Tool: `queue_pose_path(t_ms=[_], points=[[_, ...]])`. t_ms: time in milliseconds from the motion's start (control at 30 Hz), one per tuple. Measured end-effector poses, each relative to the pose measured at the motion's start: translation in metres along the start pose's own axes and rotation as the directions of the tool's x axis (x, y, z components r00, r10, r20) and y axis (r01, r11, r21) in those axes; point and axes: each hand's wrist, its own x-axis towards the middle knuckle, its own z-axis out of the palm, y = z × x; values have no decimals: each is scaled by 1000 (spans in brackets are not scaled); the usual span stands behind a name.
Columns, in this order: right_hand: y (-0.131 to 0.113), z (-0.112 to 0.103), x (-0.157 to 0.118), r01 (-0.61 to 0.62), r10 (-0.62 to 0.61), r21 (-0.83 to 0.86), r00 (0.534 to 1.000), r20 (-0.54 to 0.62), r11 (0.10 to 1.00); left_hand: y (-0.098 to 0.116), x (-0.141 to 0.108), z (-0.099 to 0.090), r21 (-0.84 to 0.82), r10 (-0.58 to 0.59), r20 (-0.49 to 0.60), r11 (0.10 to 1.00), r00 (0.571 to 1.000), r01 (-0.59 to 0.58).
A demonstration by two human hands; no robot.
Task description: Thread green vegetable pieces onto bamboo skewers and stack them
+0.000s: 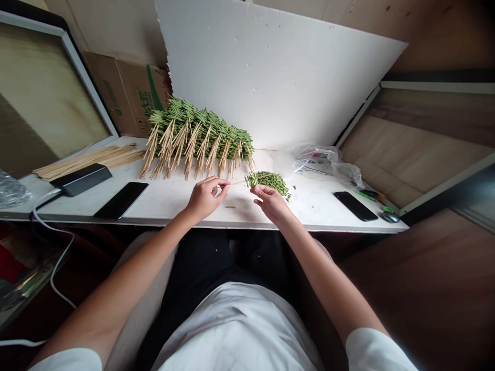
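My left hand pinches a thin wooden skewer between thumb and fingertips, the stick pointing right. Several short green bean pieces sit side by side on its far end. My right hand is closed with thumb and finger at these pieces; its fingertips partly hide what they grip. Just behind it lies a loose heap of cut green beans. Further back on the left, a big stack of loaded green bean skewers rests with its bare stick ends fanned toward me.
Bare skewers lie at the left beside a dark stand-like device and a black phone. Another phone and a clear plastic bag are on the right. A white board leans behind the white table.
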Motion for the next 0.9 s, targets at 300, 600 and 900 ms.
queue_pose_path(t_ms=[300,600,900], points=[[-3,20,-13,-59,81,104,970,-229,993,-1,-3,3,57,27,-35,998,999,-25],[-7,29,-19,-133,185,219,954,-236,967,-1,-6,5,120,74,-95,991,993,-62],[-11,24,-17,135,-69,223,956,-284,965,-7,-3,3,115,0,-83,993,997,9]])
